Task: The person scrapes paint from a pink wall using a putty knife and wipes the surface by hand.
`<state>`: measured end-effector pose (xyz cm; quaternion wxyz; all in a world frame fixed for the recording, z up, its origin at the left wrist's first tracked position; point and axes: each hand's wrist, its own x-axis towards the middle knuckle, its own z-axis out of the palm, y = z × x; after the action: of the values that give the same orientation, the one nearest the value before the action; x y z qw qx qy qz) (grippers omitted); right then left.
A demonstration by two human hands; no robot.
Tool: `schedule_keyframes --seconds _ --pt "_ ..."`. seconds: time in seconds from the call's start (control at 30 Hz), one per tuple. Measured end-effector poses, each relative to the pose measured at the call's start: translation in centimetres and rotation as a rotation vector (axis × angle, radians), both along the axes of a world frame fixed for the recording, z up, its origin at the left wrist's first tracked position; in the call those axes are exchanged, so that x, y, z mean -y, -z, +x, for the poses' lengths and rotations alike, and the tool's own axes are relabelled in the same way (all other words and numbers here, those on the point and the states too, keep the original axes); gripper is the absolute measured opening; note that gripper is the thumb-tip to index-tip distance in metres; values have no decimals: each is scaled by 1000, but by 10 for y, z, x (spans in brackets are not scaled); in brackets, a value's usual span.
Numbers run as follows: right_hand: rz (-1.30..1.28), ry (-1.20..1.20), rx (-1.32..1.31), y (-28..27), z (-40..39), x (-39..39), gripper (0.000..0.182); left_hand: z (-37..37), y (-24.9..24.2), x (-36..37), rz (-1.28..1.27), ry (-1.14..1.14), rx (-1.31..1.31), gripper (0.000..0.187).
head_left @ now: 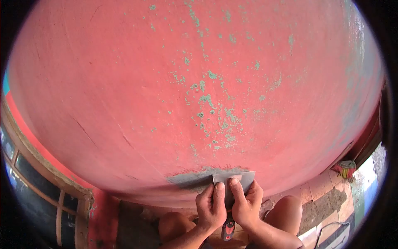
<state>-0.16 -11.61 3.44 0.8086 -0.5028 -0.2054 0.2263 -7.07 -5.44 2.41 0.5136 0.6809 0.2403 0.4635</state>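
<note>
- The left hand (211, 205) is pressed against the blade of a scraper (233, 182), its forefinger stretched straight up along the metal and the other fingers curled beneath.
- The right hand (247, 203) sits just beside it, touching it, with the forefinger laid flat on the blade and the remaining fingers folded round the blade's right side.
- The scraper is low in the middle of the scene, its wide grey blade flat against the red wall (124, 91) and its red and black handle (227, 229) pointing down between the two wrists, towards the near edge.
- Left of the blade, and touching it, lies a grey scraped patch (188, 179) where the red paint is gone.
- Above the hands the wall is flecked with small green spots of older paint (209, 103), thickest right of the middle.
- The person's bare knees (286, 207) show near, under the hands.
- A window frame (49, 182) stands at the far left.
- A tiled floor (323, 191) shows at the lower right.
</note>
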Motion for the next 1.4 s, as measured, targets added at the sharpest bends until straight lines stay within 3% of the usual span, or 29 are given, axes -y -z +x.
schedule_keyframes --seconds 0.37,0.63,0.77,1.0,1.13,1.27,1.4 --pt "72 -50 -127 1 -16 -11 23 -14 -10 -7 -68 -43 -59 34" --pt "-65 -5 66 -13 -8 -8 26 -12 -28 -15 -12 58 -68 36" --pt "-35 82 149 -14 -14 -14 26 -5 -17 -8 153 -83 -41 36" --pt "-74 64 183 -19 -9 -10 27 -5 -21 -11 117 -43 -88 37" --pt "-69 78 205 -17 -3 -13 25 -7 -26 -10 -34 8 -70 36" --pt "-90 82 225 -20 -7 -10 24 -6 -7 -12 86 -52 -95 37" --pt "-112 75 221 -21 -4 -9 23 -5 -34 -8 -38 -47 -64 38"
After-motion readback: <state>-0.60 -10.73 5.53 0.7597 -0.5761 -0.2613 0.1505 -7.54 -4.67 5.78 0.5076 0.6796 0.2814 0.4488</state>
